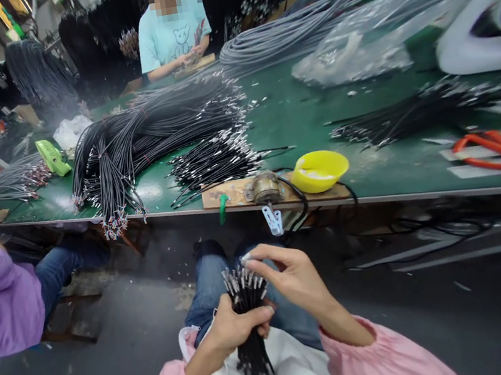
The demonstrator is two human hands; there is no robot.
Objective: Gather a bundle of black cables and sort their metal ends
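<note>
My left hand is wrapped around a bundle of short black cables, held upright over my lap. Their stripped, silvery ends fan out above the fist. Just over those ends is my right hand, with thumb and forefinger pinched together. Something white shows at its fingertips; I cannot tell whether it is a finger cover or a held piece. On the bench ahead lies a loose pile of similar short black cables.
A green bench spans the view, carrying long cable bundles, a small motor on a board, a yellow bowl and orange scissors. One person works across the bench; another, in a purple top, sits at left.
</note>
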